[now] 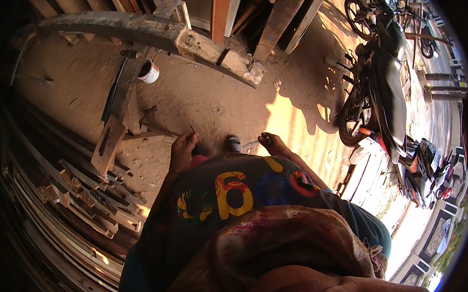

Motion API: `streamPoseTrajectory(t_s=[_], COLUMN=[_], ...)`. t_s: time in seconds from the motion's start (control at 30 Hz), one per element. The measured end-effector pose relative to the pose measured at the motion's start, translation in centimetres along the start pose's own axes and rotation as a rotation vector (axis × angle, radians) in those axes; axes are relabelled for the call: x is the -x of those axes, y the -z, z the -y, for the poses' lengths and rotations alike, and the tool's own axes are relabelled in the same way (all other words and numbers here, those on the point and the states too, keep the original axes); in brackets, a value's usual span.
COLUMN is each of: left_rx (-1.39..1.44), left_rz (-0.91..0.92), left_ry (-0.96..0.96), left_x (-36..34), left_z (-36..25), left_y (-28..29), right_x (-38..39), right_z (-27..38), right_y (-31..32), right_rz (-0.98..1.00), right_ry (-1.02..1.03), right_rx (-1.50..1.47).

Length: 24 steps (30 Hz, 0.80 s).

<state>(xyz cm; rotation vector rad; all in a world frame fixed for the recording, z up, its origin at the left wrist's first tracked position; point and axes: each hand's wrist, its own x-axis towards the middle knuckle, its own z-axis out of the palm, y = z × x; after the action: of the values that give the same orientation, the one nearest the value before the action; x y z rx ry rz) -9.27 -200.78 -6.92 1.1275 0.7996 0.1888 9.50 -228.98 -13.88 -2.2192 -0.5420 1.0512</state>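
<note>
My left hand [183,147] is in front of my body, fingers closed. A thin, stick-like thing [192,129] pokes up from it, too small to name. My right hand [275,143] is also closed, a little to the right. Something small, dark and whitish [266,138] shows at its fingers, and I cannot make out what it is. Between the hands, the tip of a shoe [235,144] shows on the dirt floor. Both hands are apart from the timber around them.
A curved wooden beam [125,25] spans the far left. A narrow plank [121,94] carries a long black-handled tool [113,89], beside a white bucket [151,73]. Stacked timber [82,209] lies left; boards [290,14] lean far ahead. A motorcycle [388,77] stands right.
</note>
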Motion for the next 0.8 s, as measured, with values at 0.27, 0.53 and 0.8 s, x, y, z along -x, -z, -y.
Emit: streamPoseTrajectory(t_s=[0.27,0.53,0.8], left_rx=[-0.393,-0.671,-0.228], left_rz=[0.041,0.062,-0.440], left_ry=[-0.091,-0.338,-0.415], left_x=[5.5,14.0,21.1], left_z=[4.1,5.6,5.6], left_y=[8.3,21.6,30.8], right_x=[2.2,5.0,7.6], right_z=[11.4,25.8,34.2], right_y=[-8.8,-24.8,-33.1], right_rz=[0.306,0.524,0.524], right_ry=[0.396,0.667,0.696], right_rx=[-0.002,-0.010,0.090])
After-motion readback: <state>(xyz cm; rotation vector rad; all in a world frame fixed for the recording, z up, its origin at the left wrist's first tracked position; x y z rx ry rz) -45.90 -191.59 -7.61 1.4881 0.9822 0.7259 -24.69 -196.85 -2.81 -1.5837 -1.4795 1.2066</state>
